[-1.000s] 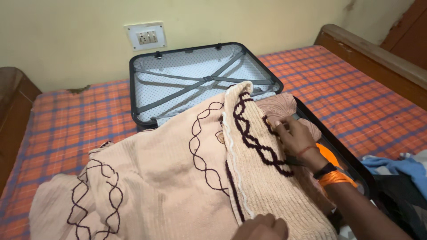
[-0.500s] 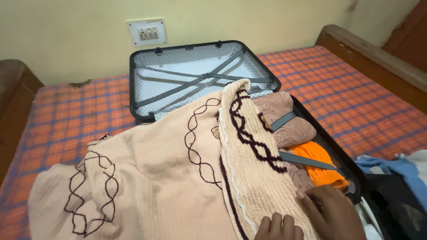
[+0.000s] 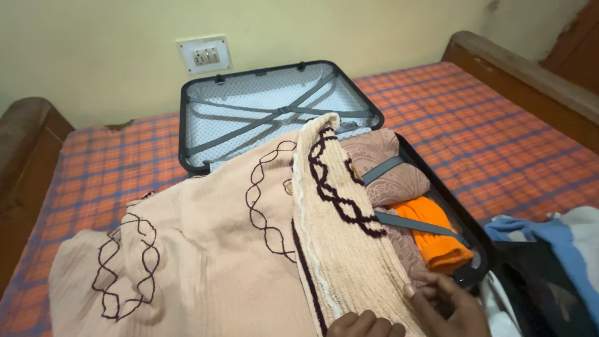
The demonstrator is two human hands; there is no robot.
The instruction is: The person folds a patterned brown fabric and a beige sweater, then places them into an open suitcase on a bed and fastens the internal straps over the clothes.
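Note:
A peach garment (image 3: 206, 249) with dark wavy embroidery lies spread over the bed and the near half of an open black suitcase (image 3: 187, 134). A folded strip of it (image 3: 337, 218) runs from the suitcase hinge toward me. At the bottom edge, my left hand (image 3: 365, 326) rests with curled fingers on the near end of that strip. Just to its right, my right hand (image 3: 446, 306) grips the strip's lower corner. Brown cloth (image 3: 390, 165) and an orange cloth (image 3: 433, 240) sit in the suitcase under grey straps (image 3: 412, 224).
The bed has an orange and blue checked sheet (image 3: 499, 118). The suitcase lid (image 3: 274, 109) lies open toward the yellow wall with a socket plate (image 3: 204, 56). Blue, white and dark clothes (image 3: 555, 262) are piled at the right. Wooden bed frames (image 3: 524, 68) stand on both sides.
My right hand has come down from the upper fold near the suitcase to the garment's near corner, beside my left hand. The orange cloth and straps are now uncovered.

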